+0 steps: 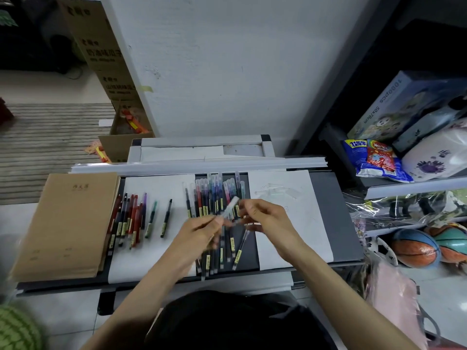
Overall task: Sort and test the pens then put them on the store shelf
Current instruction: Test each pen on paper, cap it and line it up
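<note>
Left hand point(199, 231) pinches pen point(229, 207), right hand point(265, 218) pinches cap end, likely uncapping for test; sorted pens point(129, 218) grouped left on worktop point(324, 198).

Held pen point(229, 207) blurred; tip & colour unclear.

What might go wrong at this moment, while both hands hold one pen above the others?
1. The left hand and right hand hold the pen directly over the capped pens; a slip may scatter that sorted row.
2. The clear caps on the white paper are hard to see and easily lost.
</note>
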`<state>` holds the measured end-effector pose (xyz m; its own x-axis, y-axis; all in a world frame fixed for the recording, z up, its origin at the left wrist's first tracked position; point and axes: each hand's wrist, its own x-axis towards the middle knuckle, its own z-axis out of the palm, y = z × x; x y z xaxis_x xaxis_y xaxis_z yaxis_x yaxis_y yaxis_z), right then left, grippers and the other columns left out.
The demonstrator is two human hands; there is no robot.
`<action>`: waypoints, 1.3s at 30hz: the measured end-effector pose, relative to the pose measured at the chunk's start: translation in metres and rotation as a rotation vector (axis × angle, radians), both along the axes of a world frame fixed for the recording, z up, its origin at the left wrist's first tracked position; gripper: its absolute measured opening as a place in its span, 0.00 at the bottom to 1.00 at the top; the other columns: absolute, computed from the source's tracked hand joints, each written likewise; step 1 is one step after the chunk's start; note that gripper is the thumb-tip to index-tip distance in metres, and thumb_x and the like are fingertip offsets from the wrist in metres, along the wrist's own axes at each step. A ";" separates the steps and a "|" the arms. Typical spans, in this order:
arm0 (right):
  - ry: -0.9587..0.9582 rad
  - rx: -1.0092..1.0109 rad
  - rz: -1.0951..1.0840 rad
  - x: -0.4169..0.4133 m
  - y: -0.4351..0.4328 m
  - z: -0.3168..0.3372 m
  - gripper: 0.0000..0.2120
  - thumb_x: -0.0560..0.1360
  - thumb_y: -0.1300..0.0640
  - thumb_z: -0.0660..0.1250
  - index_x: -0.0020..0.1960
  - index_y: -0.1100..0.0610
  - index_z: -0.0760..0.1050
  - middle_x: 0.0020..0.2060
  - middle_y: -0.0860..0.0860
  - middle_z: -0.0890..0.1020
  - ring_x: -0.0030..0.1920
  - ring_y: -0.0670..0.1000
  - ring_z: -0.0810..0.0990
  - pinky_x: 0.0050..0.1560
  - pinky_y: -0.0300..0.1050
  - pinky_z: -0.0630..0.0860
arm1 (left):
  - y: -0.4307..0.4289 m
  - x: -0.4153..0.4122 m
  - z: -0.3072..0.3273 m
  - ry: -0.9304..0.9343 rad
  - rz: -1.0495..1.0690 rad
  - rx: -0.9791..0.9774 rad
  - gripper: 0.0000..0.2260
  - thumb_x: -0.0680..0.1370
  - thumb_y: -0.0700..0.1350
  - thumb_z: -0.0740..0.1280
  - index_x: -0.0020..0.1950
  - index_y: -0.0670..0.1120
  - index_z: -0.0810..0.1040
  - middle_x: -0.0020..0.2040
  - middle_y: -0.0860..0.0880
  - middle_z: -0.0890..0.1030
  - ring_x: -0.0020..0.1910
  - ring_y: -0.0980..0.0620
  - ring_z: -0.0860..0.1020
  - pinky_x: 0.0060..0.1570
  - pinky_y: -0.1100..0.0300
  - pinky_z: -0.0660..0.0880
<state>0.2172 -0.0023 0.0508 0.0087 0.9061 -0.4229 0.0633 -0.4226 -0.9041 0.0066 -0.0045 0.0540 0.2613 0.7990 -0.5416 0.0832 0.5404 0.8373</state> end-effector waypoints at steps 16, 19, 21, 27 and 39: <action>-1.198 -0.061 0.160 0.101 0.037 -0.079 0.20 0.82 0.55 0.64 0.73 0.56 0.69 0.69 0.57 0.66 0.67 0.60 0.69 0.58 0.53 0.76 | -0.003 -0.050 -0.084 0.806 0.138 0.198 0.08 0.78 0.47 0.76 0.54 0.46 0.84 0.46 0.51 0.86 0.39 0.55 0.83 0.49 0.55 0.80; -1.169 -0.052 0.147 0.102 0.040 -0.082 0.18 0.82 0.57 0.64 0.71 0.58 0.71 0.64 0.59 0.71 0.64 0.60 0.72 0.56 0.54 0.78 | -0.002 -0.045 -0.089 0.787 0.106 0.190 0.10 0.76 0.48 0.77 0.54 0.46 0.83 0.45 0.50 0.87 0.39 0.54 0.85 0.48 0.52 0.83; -1.166 -0.042 0.139 0.102 0.040 -0.084 0.16 0.82 0.58 0.65 0.69 0.59 0.73 0.60 0.59 0.74 0.60 0.60 0.76 0.53 0.56 0.80 | -0.002 -0.043 -0.093 0.790 0.081 0.194 0.12 0.76 0.49 0.78 0.56 0.47 0.82 0.45 0.51 0.87 0.40 0.54 0.85 0.50 0.51 0.83; -1.107 -0.046 0.045 0.103 0.037 -0.084 0.07 0.82 0.54 0.64 0.52 0.56 0.78 0.44 0.53 0.82 0.43 0.55 0.81 0.43 0.51 0.82 | -0.001 -0.048 -0.097 0.787 0.041 0.188 0.13 0.77 0.50 0.76 0.59 0.47 0.83 0.50 0.50 0.87 0.44 0.52 0.84 0.53 0.51 0.82; -0.002 -0.278 -0.238 0.052 0.013 -0.055 0.20 0.74 0.71 0.69 0.63 0.58 0.80 0.38 0.59 0.85 0.38 0.56 0.83 0.46 0.45 0.82 | 0.054 -0.092 -0.087 1.145 -0.094 0.355 0.15 0.80 0.50 0.72 0.62 0.44 0.79 0.51 0.46 0.84 0.48 0.44 0.82 0.46 0.50 0.80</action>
